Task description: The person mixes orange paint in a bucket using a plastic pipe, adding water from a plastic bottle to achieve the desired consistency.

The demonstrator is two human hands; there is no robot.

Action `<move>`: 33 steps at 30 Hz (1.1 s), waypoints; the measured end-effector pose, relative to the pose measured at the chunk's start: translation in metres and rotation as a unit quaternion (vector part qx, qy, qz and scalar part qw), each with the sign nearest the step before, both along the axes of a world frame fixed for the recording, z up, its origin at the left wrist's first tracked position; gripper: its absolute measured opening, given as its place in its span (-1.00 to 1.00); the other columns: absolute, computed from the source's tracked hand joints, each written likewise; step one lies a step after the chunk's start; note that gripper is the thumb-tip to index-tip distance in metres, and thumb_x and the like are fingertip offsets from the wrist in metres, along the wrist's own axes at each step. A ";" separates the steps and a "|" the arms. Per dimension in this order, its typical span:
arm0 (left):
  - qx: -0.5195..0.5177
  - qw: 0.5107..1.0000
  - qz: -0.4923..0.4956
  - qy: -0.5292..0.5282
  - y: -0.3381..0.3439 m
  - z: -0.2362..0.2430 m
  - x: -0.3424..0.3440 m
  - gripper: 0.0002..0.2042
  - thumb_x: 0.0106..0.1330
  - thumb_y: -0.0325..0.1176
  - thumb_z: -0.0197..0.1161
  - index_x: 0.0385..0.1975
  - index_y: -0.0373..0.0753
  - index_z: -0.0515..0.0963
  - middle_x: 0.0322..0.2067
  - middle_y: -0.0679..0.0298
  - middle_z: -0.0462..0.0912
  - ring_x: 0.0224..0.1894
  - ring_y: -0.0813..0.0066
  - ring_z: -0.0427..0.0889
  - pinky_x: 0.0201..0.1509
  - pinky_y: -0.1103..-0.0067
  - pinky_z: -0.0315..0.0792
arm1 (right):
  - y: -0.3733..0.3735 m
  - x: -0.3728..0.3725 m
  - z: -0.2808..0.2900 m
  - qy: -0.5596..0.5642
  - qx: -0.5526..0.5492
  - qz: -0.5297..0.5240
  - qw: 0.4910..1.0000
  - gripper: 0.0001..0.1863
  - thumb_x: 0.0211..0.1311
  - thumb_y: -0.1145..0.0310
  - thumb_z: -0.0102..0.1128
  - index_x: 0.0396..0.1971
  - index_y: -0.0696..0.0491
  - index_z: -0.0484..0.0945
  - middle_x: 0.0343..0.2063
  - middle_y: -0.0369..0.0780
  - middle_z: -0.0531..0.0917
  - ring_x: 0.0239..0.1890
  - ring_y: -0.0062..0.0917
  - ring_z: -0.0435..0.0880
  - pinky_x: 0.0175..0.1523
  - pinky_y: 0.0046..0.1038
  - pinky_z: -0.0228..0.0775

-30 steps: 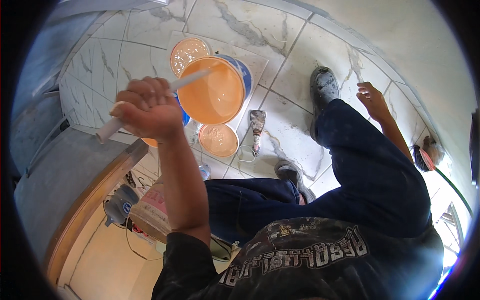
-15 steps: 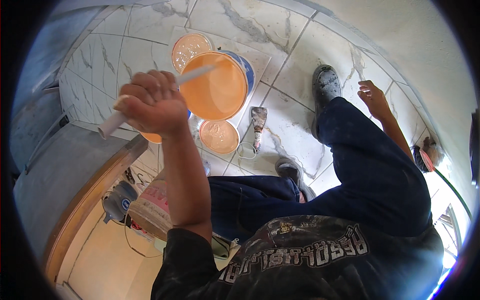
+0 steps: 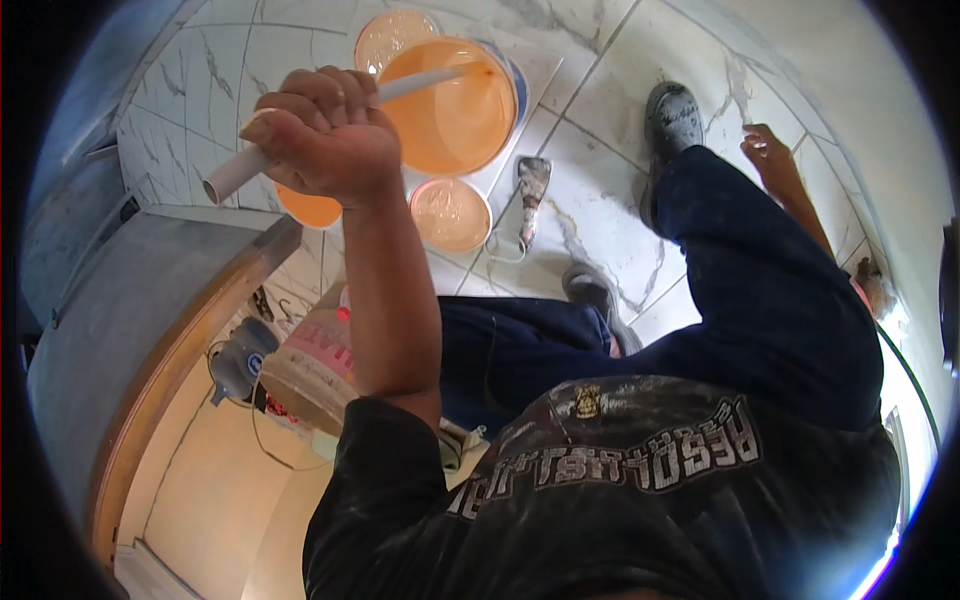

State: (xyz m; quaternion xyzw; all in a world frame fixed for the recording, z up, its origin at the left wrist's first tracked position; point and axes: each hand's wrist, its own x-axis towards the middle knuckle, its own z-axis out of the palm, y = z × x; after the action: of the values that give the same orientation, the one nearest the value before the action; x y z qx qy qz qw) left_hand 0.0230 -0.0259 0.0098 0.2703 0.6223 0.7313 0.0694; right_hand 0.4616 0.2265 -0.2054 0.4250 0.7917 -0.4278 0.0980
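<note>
My left hand [image 3: 325, 135] is wrapped round a white pipe [image 3: 232, 175]. The pipe slants, and its far end reaches into a large bucket of orange paint [image 3: 440, 125]. Whether that end touches the bottom cannot be seen. Beyond the bucket sits an open tub of pale peach paint [image 3: 393, 40]. A smaller tub of peach paint [image 3: 452, 214] stands on the near side, and a container of brighter orange [image 3: 308, 206] is partly hidden beneath my wrist. Over on the right, my right hand [image 3: 768, 158] hangs beside my knee with loosely spread fingers, holding nothing.
A paint-stained brush [image 3: 532, 195] lies on the marble-patterned tiles by the buckets. My dark shoes [image 3: 673, 122] are on the floor to its right. At left runs a wooden edge [image 3: 190, 375], with a cardboard box [image 3: 310, 370] near my left elbow.
The buckets, brush and floor sit higher in the picture now. My left hand still grips the pipe, whose far end lies further right in the bucket. My right hand stays free.
</note>
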 end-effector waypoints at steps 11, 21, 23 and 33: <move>-0.025 0.998 -0.033 -0.038 -0.034 0.001 0.016 -0.53 0.45 0.04 -0.05 -0.67 0.00 0.03 -0.73 0.45 0.08 -0.72 0.61 0.01 -0.67 0.60 -0.03 | 0.002 -0.001 0.008 -0.002 -0.005 0.014 1.000 -0.58 0.29 0.19 0.16 0.06 0.10 0.47 -0.11 -0.02 0.65 -0.05 -0.26 0.66 0.04 -0.29 0.49; -0.017 0.999 0.045 0.006 -0.036 -0.005 -0.025 -0.62 0.43 -0.25 0.08 -0.67 -0.19 0.25 -0.74 0.41 0.31 -0.70 0.68 0.23 -0.64 0.64 0.11 | -0.001 0.025 -0.031 0.038 0.010 0.033 0.999 -0.61 0.27 0.27 0.13 0.04 0.13 0.48 -0.11 -0.01 0.65 -0.02 -0.20 0.66 0.01 -0.30 0.52; -0.024 0.998 0.029 -0.044 -0.060 0.005 -0.001 -0.59 0.44 -0.20 0.07 -0.70 -0.19 0.25 -0.74 0.40 0.33 -0.70 0.69 0.23 -0.64 0.63 0.10 | -0.002 0.021 -0.014 -0.017 -0.029 0.019 0.999 -0.62 0.27 0.30 0.13 0.04 0.14 0.46 -0.12 0.01 0.64 -0.02 -0.19 0.65 -0.02 -0.27 0.54; -0.008 0.997 0.014 0.070 -0.023 -0.003 -0.050 -0.65 0.45 -0.09 0.03 -0.53 -0.09 0.18 -0.69 0.39 0.19 -0.66 0.61 0.15 -0.60 0.61 0.13 | -0.018 -0.013 -0.007 0.013 -0.058 -0.006 0.998 -0.59 0.23 0.25 0.19 0.04 0.13 0.48 -0.13 0.00 0.64 -0.06 -0.25 0.67 0.02 -0.28 0.52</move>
State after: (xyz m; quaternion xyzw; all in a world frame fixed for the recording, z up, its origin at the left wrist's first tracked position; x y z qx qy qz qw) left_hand -0.0273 -0.0487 0.0064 0.3115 0.6349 0.7068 0.0178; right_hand 0.4488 0.2080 -0.2127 0.4175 0.7640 -0.4796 0.1094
